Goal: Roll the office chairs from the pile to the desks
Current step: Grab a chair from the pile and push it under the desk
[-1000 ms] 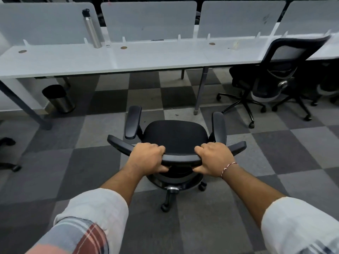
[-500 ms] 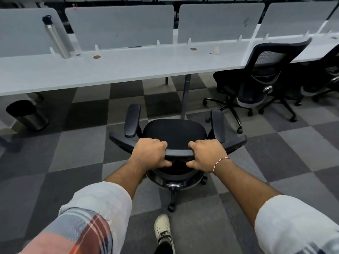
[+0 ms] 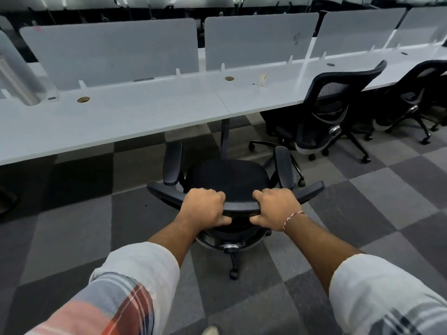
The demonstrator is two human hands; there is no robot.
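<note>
Office chair (image 3: 229,176) backrest gripped by left hand (image 3: 204,209) and right hand (image 3: 277,207), nearing the desk (image 3: 145,117); next, tuck it under.

Under you lies a floor (image 3: 72,238) of carpet tiles in a checker of light grey, mid grey and near black. Ahead of you a long white counter (image 3: 145,112) runs from left to right, with a slim grey leg (image 3: 225,139) below its seam. Frosted grey divider panels (image 3: 116,49) stand upright along its far edge, held in small white clips. Two round cable holes (image 3: 83,99) pierce the top. At your far left a metal bottle (image 3: 19,81) stands on it, blurred. To your right a mesh-backed chair (image 3: 338,100) is tucked against the counter, and a second chair (image 3: 420,93) sits just beyond. Behind the panels the room is dim.
</note>
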